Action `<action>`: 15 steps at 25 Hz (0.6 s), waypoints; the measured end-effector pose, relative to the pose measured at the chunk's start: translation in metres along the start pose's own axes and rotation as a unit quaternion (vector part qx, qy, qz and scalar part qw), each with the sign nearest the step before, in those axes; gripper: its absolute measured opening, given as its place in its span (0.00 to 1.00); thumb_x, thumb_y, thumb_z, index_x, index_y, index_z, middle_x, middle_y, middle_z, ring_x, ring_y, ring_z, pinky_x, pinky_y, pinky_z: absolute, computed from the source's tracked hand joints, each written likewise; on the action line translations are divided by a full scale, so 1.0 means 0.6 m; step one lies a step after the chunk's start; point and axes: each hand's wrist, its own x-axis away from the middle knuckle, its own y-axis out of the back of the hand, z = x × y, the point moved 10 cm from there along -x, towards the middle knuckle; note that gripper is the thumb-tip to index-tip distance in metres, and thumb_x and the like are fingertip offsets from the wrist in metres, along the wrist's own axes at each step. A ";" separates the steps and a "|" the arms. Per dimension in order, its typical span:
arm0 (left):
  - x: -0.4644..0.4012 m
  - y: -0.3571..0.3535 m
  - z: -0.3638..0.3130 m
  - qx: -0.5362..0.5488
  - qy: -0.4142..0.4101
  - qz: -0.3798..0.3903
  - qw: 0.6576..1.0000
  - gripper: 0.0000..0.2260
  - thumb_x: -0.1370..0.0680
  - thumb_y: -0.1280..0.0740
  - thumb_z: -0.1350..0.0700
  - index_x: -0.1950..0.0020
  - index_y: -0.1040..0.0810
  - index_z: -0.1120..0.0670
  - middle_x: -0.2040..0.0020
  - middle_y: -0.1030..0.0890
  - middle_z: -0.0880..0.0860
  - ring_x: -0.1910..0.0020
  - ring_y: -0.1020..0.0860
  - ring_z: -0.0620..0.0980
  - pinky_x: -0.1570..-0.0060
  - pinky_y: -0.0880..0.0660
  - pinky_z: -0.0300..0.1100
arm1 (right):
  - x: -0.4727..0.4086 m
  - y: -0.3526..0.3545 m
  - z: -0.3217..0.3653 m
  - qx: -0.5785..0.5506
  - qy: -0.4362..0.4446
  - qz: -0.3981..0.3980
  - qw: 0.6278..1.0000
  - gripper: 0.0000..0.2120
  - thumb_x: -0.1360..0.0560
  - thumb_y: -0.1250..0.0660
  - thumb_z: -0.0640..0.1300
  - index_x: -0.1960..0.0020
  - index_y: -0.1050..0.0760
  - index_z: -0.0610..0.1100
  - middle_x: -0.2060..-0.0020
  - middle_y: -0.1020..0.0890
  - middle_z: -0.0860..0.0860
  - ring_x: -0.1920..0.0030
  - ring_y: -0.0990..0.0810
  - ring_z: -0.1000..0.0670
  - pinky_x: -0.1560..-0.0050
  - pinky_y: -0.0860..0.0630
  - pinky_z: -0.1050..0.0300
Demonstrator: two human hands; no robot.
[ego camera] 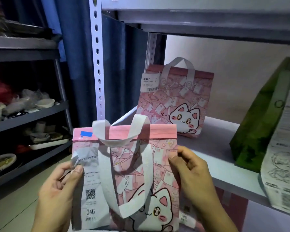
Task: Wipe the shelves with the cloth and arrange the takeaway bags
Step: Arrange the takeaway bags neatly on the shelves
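1. The step in hand looks like arranging the takeaway bags, not wiping: no cloth shows anywhere in view.
2. A pink cat-print takeaway bag (132,178) is held upright in front of the white shelf (224,174), off its surface, with its white handle (124,131) drooping forward over the folded top.
3. The left hand (57,195) grips the bag's left edge, thumb pressed on the long receipt (90,185) marked 046 that is stuck down that side.
4. The right hand (192,178) grips the right edge, fingers curled round it and thumb on the front.
5. A second pink cat-print bag (174,104) stands upright at the back left of the same shelf, a barcode label (149,82) at its top corner.
6. A green bag (261,128) stands at the right, well apart from it, with another printed receipt (285,158) hanging in front.
7. The next move probably calls for setting the held bag upright on the bare stretch of shelf between these two, face forward and in line with the other pink one.
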 end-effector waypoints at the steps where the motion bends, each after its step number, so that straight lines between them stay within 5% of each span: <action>1: -0.008 -0.010 -0.015 0.007 -0.004 -0.001 1.000 0.07 0.27 0.30 0.59 0.53 0.16 0.49 0.60 0.13 0.50 0.65 0.16 0.42 0.64 0.19 0.37 | -0.017 0.021 0.024 0.016 0.043 -0.034 0.998 0.09 0.20 0.35 0.44 0.52 0.16 0.53 0.55 0.12 0.52 0.55 0.13 0.50 0.57 0.18 0.61; 4: -0.026 -0.028 -0.033 0.017 0.001 0.006 1.000 0.09 0.28 0.29 0.57 0.49 0.18 0.52 0.56 0.13 0.52 0.61 0.15 0.45 0.61 0.18 0.40 | -0.061 0.116 0.079 0.122 0.196 -0.227 0.946 0.08 0.20 0.34 0.53 0.44 0.22 0.52 0.51 0.17 0.58 0.48 0.17 0.55 0.50 0.22 0.66; 6: -0.035 -0.029 -0.032 0.015 0.005 0.002 1.000 0.13 0.29 0.28 0.54 0.46 0.19 0.54 0.56 0.13 0.52 0.61 0.15 0.45 0.63 0.18 0.42 | -0.101 0.158 0.048 0.179 0.158 -0.310 0.920 0.12 0.20 0.34 0.52 0.39 0.27 0.50 0.46 0.20 0.54 0.44 0.21 0.53 0.44 0.21 0.57; 9: -0.046 -0.043 -0.030 0.002 0.012 0.003 1.000 0.12 0.29 0.29 0.52 0.47 0.18 0.52 0.57 0.13 0.47 0.61 0.15 0.40 0.64 0.19 0.38 | -0.144 0.188 -0.037 0.216 0.031 -0.346 0.912 0.19 0.23 0.33 0.59 0.36 0.30 0.55 0.41 0.22 0.52 0.41 0.22 0.47 0.44 0.20 0.45; 12: -0.054 -0.059 -0.033 -0.012 0.015 0.022 1.000 0.09 0.25 0.29 0.53 0.46 0.17 0.51 0.52 0.13 0.49 0.58 0.14 0.43 0.62 0.18 0.41 | -0.151 0.201 -0.047 0.202 0.067 -0.369 0.905 0.20 0.27 0.36 0.66 0.37 0.34 0.64 0.42 0.22 0.56 0.45 0.22 0.51 0.47 0.18 0.46; 15: -0.056 -0.075 -0.040 -0.022 0.041 0.040 0.998 0.10 0.22 0.31 0.53 0.42 0.19 0.51 0.52 0.13 0.52 0.61 0.14 0.48 0.65 0.18 0.47 | -0.157 0.195 -0.041 0.190 0.094 -0.353 0.911 0.20 0.26 0.35 0.62 0.35 0.34 0.66 0.40 0.23 0.60 0.40 0.23 0.51 0.43 0.19 0.44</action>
